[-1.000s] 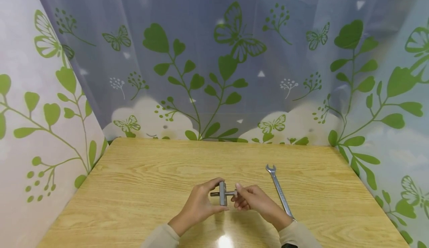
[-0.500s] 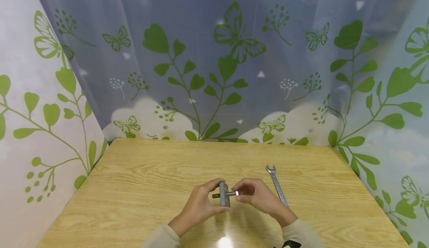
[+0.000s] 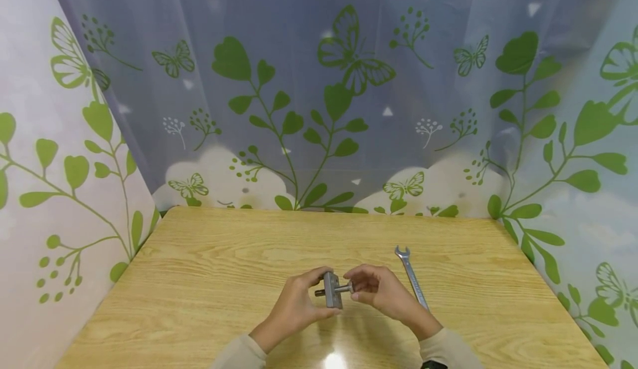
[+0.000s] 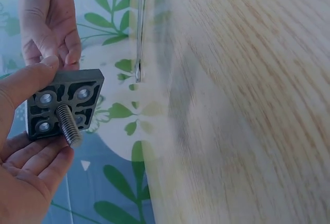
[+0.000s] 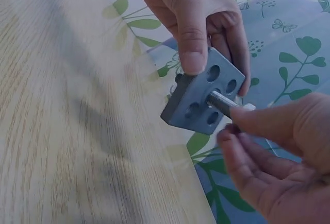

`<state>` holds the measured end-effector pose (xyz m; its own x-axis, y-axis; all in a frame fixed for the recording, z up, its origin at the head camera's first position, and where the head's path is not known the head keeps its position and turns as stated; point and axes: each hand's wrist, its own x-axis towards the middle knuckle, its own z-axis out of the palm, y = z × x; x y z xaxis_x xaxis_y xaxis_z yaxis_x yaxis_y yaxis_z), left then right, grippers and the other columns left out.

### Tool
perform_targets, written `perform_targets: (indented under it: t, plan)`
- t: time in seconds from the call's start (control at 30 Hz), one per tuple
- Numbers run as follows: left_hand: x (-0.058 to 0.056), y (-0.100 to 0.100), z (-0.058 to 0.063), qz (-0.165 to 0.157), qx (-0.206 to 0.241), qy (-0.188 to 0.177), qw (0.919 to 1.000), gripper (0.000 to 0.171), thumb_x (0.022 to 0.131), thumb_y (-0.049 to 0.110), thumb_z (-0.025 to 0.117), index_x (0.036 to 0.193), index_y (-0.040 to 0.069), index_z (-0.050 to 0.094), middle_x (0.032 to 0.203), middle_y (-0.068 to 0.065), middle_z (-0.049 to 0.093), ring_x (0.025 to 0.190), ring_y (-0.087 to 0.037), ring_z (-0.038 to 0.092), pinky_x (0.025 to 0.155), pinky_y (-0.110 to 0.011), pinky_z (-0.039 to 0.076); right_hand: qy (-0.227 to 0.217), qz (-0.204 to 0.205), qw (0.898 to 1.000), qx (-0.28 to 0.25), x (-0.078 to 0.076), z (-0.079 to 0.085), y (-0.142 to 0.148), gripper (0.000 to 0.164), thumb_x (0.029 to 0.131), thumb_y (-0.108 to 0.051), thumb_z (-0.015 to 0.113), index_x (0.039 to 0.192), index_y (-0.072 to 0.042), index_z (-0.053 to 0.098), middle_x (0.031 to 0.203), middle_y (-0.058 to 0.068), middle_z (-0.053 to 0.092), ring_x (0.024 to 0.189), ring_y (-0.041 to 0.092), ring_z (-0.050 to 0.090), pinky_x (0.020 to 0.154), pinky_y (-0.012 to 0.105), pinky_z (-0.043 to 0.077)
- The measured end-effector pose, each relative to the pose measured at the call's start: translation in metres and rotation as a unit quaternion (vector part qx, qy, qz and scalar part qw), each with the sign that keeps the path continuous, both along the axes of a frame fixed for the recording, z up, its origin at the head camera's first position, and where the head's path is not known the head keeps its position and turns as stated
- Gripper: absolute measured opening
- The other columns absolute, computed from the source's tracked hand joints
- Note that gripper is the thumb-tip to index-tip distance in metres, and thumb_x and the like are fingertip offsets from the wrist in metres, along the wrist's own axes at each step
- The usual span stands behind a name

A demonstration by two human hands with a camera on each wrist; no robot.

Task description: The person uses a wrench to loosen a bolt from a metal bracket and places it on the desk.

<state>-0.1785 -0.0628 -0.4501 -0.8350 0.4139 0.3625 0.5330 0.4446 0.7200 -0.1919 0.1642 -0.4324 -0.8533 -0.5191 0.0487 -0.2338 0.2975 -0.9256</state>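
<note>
My left hand (image 3: 295, 303) holds a square grey metal plate (image 3: 329, 298) on edge above the table, thumb and fingers at opposite edges. A bolt (image 3: 343, 288) passes through the plate's centre. In the left wrist view its threaded end (image 4: 68, 125) sticks out from the ribbed side, where round holes sit near the corners. My right hand (image 3: 389, 297) is at the head end. In the right wrist view its thumb lies against the bolt's shank (image 5: 221, 102) near the head, with the fingers curled beneath; the head is partly covered.
An open-end wrench (image 3: 415, 280) lies on the wooden table (image 3: 239, 252) to the right, its lower end hidden behind my right forearm. Curtains (image 3: 309, 136) printed with leaves and butterflies hang around the table's back and sides.
My right hand's fingers have shifted from curled below the bolt head to arched above it, thumb below. The plate has tilted slightly in my left hand.
</note>
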Motion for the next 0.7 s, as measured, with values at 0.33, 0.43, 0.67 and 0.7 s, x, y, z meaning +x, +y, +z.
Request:
perform_targets:
  t: [0.33, 0.43, 0.67, 0.7]
  plan:
    - [0.001, 0.0, -0.001, 0.01, -0.012, 0.01, 0.9998, 0.069, 0.069, 0.018, 0.088, 0.128, 0.001, 0.057, 0.12, -0.01, 0.066, 0.111, -0.025, 0.063, 0.095, -0.035, 0.054, -0.122, 0.003, 0.992, -0.004, 0.0, -0.013, 0.001, 0.056, 0.104, -0.038, 0.039, 0.113, 0.013, 0.06, 0.1, 0.015, 0.066, 0.093, 0.031, 0.065, 0.087, 0.043, 0.057]
    - [0.001, 0.001, -0.001, 0.012, -0.022, 0.02, 0.9995, 0.069, 0.068, 0.018, 0.088, 0.128, 0.0, 0.057, 0.122, -0.012, 0.065, 0.113, -0.026, 0.062, 0.096, -0.034, 0.053, -0.151, -0.02, 0.988, -0.017, 0.0, -0.014, -0.002, 0.065, 0.103, -0.045, 0.036, 0.101, 0.014, 0.063, 0.087, 0.009, 0.068, 0.079, 0.022, 0.066, 0.078, 0.039, 0.06]
    - [0.001, 0.001, -0.003, 0.004, -0.031, 0.03, 0.9991, 0.069, 0.068, 0.013, 0.088, 0.128, -0.001, 0.057, 0.124, -0.014, 0.063, 0.115, -0.028, 0.061, 0.098, -0.035, 0.052, -0.172, -0.032, 0.984, -0.028, 0.001, -0.013, -0.007, 0.053, 0.1, -0.042, 0.048, 0.09, 0.007, 0.065, 0.075, 0.002, 0.065, 0.066, 0.012, 0.06, 0.068, 0.032, 0.058]
    - [0.001, 0.001, -0.003, 0.004, -0.031, 0.03, 0.9991, 0.069, 0.068, 0.013, 0.088, 0.128, 0.0, 0.057, 0.124, -0.013, 0.063, 0.115, -0.028, 0.061, 0.098, -0.035, 0.052, -0.167, -0.032, 0.985, -0.03, 0.001, -0.012, -0.007, 0.049, 0.099, -0.039, 0.051, 0.092, 0.007, 0.064, 0.076, 0.002, 0.065, 0.067, 0.013, 0.06, 0.07, 0.033, 0.059]
